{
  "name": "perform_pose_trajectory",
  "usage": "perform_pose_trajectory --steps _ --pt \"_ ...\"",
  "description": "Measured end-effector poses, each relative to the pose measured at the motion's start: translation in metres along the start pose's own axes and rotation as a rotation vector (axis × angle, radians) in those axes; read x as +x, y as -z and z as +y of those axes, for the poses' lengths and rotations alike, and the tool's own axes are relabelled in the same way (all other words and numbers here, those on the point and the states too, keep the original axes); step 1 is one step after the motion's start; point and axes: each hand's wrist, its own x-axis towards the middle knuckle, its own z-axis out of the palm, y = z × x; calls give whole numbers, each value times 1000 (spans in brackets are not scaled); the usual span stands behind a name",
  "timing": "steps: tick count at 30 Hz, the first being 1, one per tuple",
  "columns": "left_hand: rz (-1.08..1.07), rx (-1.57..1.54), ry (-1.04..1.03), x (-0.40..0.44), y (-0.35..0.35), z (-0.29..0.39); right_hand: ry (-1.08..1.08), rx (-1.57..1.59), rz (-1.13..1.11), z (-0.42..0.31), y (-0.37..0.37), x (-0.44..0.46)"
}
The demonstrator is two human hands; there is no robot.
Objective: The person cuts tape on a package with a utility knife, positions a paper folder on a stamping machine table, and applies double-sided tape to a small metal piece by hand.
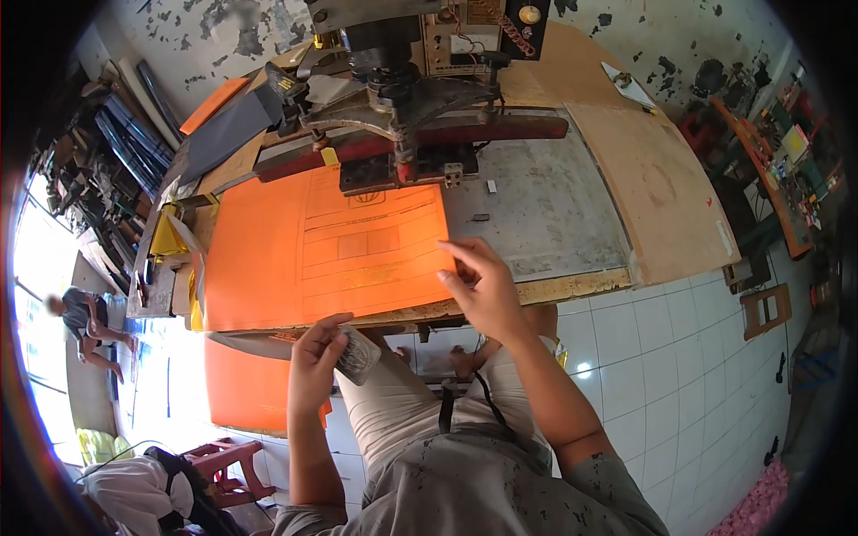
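Note:
A large orange printed sheet (259, 241) lies on the bench under the press head (407, 170), with an emblem and ruled boxes on its right part. My right hand (487, 290) pinches the sheet's right edge between thumb and fingers. Near the sheet's front edge, my left hand (317, 357) is closed on a small grey patterned piece (358, 357), whose exact kind I cannot make out. The press head's dark block sits over the sheet's back edge, close to the emblem.
More orange sheets (246, 384) lie lower, below the bench's front edge. A grey metal plate (536, 205) with two small pieces covers the bench's right part. Gold foil (170, 234) hangs at the left. A person (89, 326) sits far left; a red stool (228, 469) stands lower left.

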Motion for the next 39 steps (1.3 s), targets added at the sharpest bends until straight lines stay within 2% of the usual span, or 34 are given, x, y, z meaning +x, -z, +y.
perform_pose_trajectory --steps 5,6,7,9,15,17,22,30,32,33,35,37,39 --pt "70 -2 -1 4 -6 -1 -174 94 165 8 24 -1" --pt "78 13 -5 4 -4 0 -133 114 187 7 34 -6" --pt "76 21 -3 3 -1 1 20 -17 258 12 45 -9" --pt "69 33 5 -1 4 4 32 -84 340 14 75 -24" --pt "36 7 13 -2 11 -1 -125 -385 692 41 199 -74" --pt "12 -5 15 1 11 -2 -95 -403 765 54 250 -87" --pt "-61 -1 38 8 9 7 -157 -620 816 103 391 -121" --pt "-42 -23 37 23 -1 19 -185 -1096 741 162 534 -127" --pt "-54 -10 32 25 -2 20 -242 -1205 735 164 533 -115" --pt "-60 -2 27 26 -2 20 -279 -1376 728 161 517 -109" --pt "-55 -36 17 27 -6 19 -359 -1722 715 108 436 -73" --pt "-55 -41 6 30 -12 17 -287 -1131 468 105 397 -57" --pt "-47 -13 -4 32 -14 15 -249 -1012 154 72 311 -43"
